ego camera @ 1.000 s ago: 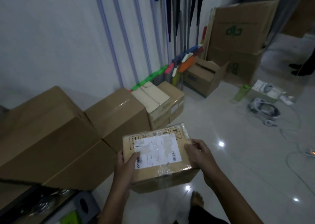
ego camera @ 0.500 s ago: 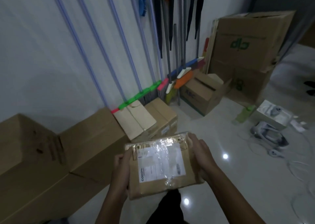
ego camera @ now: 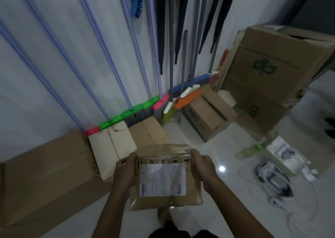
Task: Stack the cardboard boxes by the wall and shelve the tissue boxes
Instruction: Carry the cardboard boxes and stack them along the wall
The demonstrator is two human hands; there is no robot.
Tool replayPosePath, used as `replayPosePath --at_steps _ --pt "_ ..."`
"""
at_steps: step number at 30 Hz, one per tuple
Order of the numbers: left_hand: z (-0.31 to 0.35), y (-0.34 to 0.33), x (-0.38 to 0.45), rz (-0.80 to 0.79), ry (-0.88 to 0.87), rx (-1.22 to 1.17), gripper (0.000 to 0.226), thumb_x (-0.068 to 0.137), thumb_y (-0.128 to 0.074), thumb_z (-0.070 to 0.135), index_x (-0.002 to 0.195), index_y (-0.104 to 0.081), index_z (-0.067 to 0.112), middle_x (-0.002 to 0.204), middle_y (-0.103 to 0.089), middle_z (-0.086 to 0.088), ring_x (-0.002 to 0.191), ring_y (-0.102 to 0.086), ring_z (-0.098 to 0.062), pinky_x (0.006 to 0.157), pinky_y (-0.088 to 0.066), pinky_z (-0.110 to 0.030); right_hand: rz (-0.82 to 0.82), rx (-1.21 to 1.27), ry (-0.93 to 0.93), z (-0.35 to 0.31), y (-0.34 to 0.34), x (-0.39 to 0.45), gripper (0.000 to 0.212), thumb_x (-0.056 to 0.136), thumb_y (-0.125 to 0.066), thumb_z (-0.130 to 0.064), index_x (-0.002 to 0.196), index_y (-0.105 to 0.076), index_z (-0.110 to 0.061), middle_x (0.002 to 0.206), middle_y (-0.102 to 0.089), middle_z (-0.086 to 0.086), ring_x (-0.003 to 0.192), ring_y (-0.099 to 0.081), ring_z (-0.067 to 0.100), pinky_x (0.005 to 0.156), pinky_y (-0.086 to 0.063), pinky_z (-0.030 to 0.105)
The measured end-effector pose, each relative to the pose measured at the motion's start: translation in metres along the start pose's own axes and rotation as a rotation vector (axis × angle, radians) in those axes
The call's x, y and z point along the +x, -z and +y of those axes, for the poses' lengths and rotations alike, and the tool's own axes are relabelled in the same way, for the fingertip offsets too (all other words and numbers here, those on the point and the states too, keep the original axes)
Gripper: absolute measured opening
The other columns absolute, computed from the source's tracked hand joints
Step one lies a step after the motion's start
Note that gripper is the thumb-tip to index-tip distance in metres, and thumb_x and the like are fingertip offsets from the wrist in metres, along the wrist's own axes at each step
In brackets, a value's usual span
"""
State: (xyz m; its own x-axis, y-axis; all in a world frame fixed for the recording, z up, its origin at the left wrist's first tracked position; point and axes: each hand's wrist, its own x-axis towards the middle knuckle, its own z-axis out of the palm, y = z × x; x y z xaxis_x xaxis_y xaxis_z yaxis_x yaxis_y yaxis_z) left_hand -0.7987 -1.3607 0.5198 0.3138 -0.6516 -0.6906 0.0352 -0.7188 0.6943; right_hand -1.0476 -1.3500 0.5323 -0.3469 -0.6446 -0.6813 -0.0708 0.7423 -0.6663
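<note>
— Boxes first, biggest to smallest: what's in front of you?

— At the right of the frame, the tall printed carton stack [ego camera: 275, 71] stands against the wall. Along the lower left runs a long cardboard box [ego camera: 45, 170] on the floor, with a pale flapped box [ego camera: 112, 147] just beside it under the brooms [ego camera: 137, 109]. An open small carton [ego camera: 204, 118] sits centre right. Smallest is the parcel [ego camera: 166, 179] I'm carrying, lower centre, held above the floor and touching nothing but me.

— How are your hands set?

— My left hand [ego camera: 125, 174] grips the parcel's left edge, thumb over the top; my right hand [ego camera: 203, 169] is curled round its upper right corner. Both are grasping it.

— How will it handle?

— I judge it light, since it rides easily between two hands. It is wrapped in glossy clear tape, so likely slippery, and the wrap looks crumpled at the far edge, perhaps softish there. I'd keep hold at opposite side edges, fingers under the bottom, and set it flat on a box by the wall.
</note>
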Motion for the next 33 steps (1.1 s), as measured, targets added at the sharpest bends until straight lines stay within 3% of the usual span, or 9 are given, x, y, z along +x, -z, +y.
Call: replayPosePath --at_steps 4,9,16,21,23,26,28,31,33 --pt "0.028 -0.043 0.030 0.087 -0.008 -0.029 0.050 0.085 -0.055 0.050 0.119 -0.067 0.016 0.112 -0.071 -0.011 0.098 -0.067 -0.032 0.080 -0.056 -0.042 -0.139 -0.050 0.025 -0.041 0.006 0.061 0.049 0.084 -0.048 -0.049 0.091 -0.074 -0.008 0.089 -0.075 0.011 0.088 -0.071 0.030 0.081 -0.057 0.044" --pt "0.045 -0.087 0.066 0.201 0.009 -0.095 0.044 0.096 -0.066 0.035 0.135 -0.053 0.020 0.120 -0.059 -0.005 0.106 -0.060 -0.028 0.093 -0.053 -0.043 -0.297 -0.090 0.021 -0.084 0.000 0.152 0.037 0.092 -0.058 -0.034 0.124 -0.061 -0.015 0.114 -0.068 0.008 0.103 -0.065 0.028 0.093 -0.054 0.043" --pt "0.041 -0.126 0.144 0.303 0.079 -0.107 0.039 0.095 -0.069 0.014 0.130 -0.050 0.017 0.105 -0.064 -0.004 0.084 -0.064 -0.017 0.059 -0.049 -0.030 -0.535 -0.419 0.076 -0.116 -0.023 0.264 0.035 0.104 -0.052 -0.021 0.138 -0.052 -0.015 0.136 -0.058 0.004 0.121 -0.057 0.025 0.102 -0.048 0.040" --pt "0.001 -0.142 0.207 0.361 0.090 0.094 0.064 0.091 -0.072 0.011 0.147 -0.041 0.009 0.132 -0.063 -0.011 0.100 -0.065 -0.027 0.079 -0.054 -0.035 -0.567 -0.481 0.103 -0.074 -0.062 0.331 0.040 0.101 -0.053 -0.009 0.141 -0.049 -0.014 0.136 -0.058 0.004 0.118 -0.058 0.023 0.078 -0.050 0.023" --pt "-0.012 -0.145 0.220 0.389 -0.014 0.200 0.072 0.091 -0.070 0.008 0.153 -0.034 0.007 0.135 -0.060 -0.009 0.108 -0.064 -0.028 0.080 -0.051 -0.030 -0.551 -0.453 0.113 -0.060 -0.075 0.344 0.043 0.100 -0.055 -0.007 0.141 -0.049 -0.017 0.136 -0.059 0.004 0.117 -0.059 0.022 0.084 -0.051 0.026" --pt "-0.047 -0.153 0.246 0.424 -0.262 0.395 0.063 0.086 -0.069 -0.002 0.145 -0.047 0.002 0.108 -0.065 -0.001 0.084 -0.057 -0.008 0.069 -0.050 -0.013 -0.530 -0.475 0.092 -0.028 -0.093 0.365 0.047 0.099 -0.056 -0.004 0.142 -0.048 -0.021 0.134 -0.059 0.002 0.114 -0.057 0.019 0.093 -0.052 0.035" --pt "-0.070 -0.159 0.260 0.434 -0.294 0.478 0.070 0.087 -0.070 -0.003 0.151 -0.044 0.013 0.104 -0.066 -0.016 0.076 -0.053 -0.007 0.065 -0.049 -0.013 -0.492 -0.506 0.062 -0.011 -0.100 0.379 0.048 0.099 -0.056 -0.008 0.144 -0.045 -0.020 0.135 -0.058 0.003 0.111 -0.055 0.018 0.099 -0.050 0.039" --pt "-0.092 -0.175 0.272 0.438 -0.257 0.676 0.076 0.093 -0.058 0.003 0.157 -0.032 0.035 0.136 -0.050 -0.022 0.113 -0.058 -0.033 0.091 -0.057 -0.045 -0.519 -0.504 -0.003 0.004 -0.108 0.390 0.042 0.101 -0.054 -0.014 0.141 -0.040 -0.019 0.126 -0.054 0.002 0.101 -0.054 0.017 0.088 -0.052 0.031" --pt "-0.097 -0.192 0.276 0.405 -0.346 0.822 0.076 0.093 -0.060 0.005 0.159 -0.032 0.030 0.159 -0.033 -0.023 0.145 -0.035 -0.041 0.109 -0.045 -0.058 -0.554 -0.478 -0.046 0.009 -0.113 0.394 0.051 0.101 -0.055 -0.024 0.146 -0.031 -0.025 0.132 -0.050 0.000 0.107 -0.056 0.018 0.084 -0.054 0.029"
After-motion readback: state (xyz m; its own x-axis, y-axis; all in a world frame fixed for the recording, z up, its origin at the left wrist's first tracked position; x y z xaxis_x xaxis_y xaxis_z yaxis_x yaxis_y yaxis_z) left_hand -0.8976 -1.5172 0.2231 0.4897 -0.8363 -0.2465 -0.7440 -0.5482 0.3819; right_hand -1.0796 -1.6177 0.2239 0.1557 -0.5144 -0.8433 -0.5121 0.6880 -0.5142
